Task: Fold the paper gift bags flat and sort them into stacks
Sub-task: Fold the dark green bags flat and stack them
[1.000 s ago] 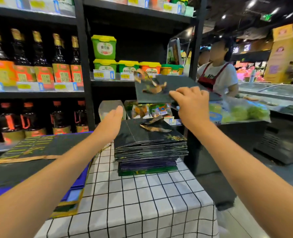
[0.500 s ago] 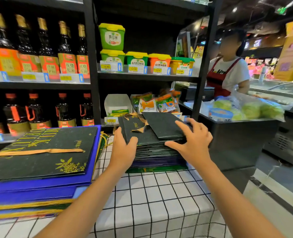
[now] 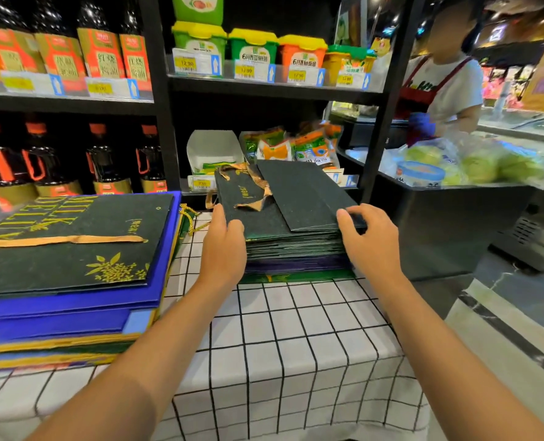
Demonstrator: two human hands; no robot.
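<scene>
Near the middle of the frame a small stack of flat dark green bags sits on a table covered with a white cloth with a black grid, and both hands are at its near corners. The left hand rests against the stack's left near corner, fingers fairly straight and lying up onto the top bag, thumb alongside. The right hand is at the right near corner, its fingers curled down over the edge of the top bags; whether it pinches them or only presses on them cannot be told. The top bag lies a little askew (its folded flap points toward the upper right of the frame), and its gold ribbon handle is crumpled across the upper left part of the stack. The lowest layers of this stack show purple and a brighter green edge. At the left of the frame, well apart from the hands, lies a larger stack of big flat bags: a dark green one with gold lettering and a gold leaf print on top, blue ones under it, and gold edging at the bottom. Behind the table, black shelves hold dark bottles at upper left and green and orange tubs at top centre. At upper right another person in a white shirt and red apron stands by a counter with bagged green produce.
</scene>
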